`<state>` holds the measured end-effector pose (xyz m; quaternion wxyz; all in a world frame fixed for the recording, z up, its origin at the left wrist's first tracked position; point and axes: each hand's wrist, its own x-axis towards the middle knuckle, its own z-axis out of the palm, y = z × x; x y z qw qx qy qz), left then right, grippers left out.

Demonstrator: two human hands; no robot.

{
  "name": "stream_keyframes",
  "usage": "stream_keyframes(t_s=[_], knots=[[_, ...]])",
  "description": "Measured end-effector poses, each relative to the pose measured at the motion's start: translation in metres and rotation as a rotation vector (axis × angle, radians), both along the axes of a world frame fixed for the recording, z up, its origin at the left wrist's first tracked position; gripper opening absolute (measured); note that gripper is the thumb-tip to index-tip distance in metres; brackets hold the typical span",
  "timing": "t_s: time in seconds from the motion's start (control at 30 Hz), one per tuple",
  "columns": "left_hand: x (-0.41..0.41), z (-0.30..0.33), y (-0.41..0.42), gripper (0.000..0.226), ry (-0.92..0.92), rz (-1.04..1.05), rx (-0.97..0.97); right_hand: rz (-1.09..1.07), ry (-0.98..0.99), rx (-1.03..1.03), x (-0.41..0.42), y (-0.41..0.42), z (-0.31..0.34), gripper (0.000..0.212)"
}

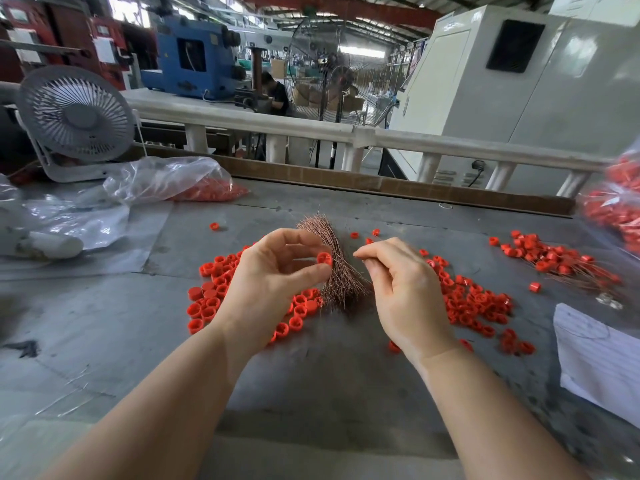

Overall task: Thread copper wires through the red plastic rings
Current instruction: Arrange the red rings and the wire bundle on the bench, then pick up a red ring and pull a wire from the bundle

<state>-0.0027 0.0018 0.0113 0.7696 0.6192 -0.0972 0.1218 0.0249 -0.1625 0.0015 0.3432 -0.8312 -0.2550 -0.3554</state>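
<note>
My left hand pinches one red plastic ring between thumb and fingers, held just above the table. My right hand pinches a thin copper wire between thumb and forefinger, its tip pointing left toward the ring. Between and beneath both hands lies a bundle of copper wires, fanned out at both ends. Loose red rings lie in a heap on the left and another on the right. Rings with wires through them are piled at the far right.
The grey table carries a clear bag of red rings at back left, another bag at the right edge, and white paper front right. A white desk fan stands back left, and a cardboard strip lines the far edge.
</note>
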Motion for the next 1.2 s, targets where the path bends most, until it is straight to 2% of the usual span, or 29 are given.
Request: stream_keyframes(t_s=[0.13, 0.33, 0.47, 0.6, 1.0, 1.2], knots=[[-0.0002, 0.0008, 0.0030, 0.024, -0.038, -0.034, -0.016, -0.016, 0.001, 0.016, -0.0001, -0.0003, 0.0000, 0.016], [0.0053, -0.0072, 0.0001, 0.011, 0.107, -0.038, -0.049, -0.017, -0.004, 0.034, -0.0007, 0.0001, 0.0016, 0.016], [0.0061, -0.0070, 0.0010, 0.024, 0.143, -0.101, -0.184, -0.005, 0.002, 0.038, -0.0014, 0.0003, 0.0015, 0.016], [0.0064, -0.0063, 0.0017, 0.028, 0.167, -0.104, -0.229, 0.000, 0.009, 0.039, -0.0012, 0.0006, 0.0009, 0.015], [0.0010, -0.0028, -0.0020, 0.034, 0.064, 0.045, 0.082, 0.062, 0.044, 0.019, -0.0026, 0.0023, 0.0013, 0.016], [0.0004, -0.0014, -0.0019, 0.031, 0.033, 0.083, 0.104, 0.067, 0.077, -0.004, -0.0034, 0.0029, 0.0012, 0.017]])
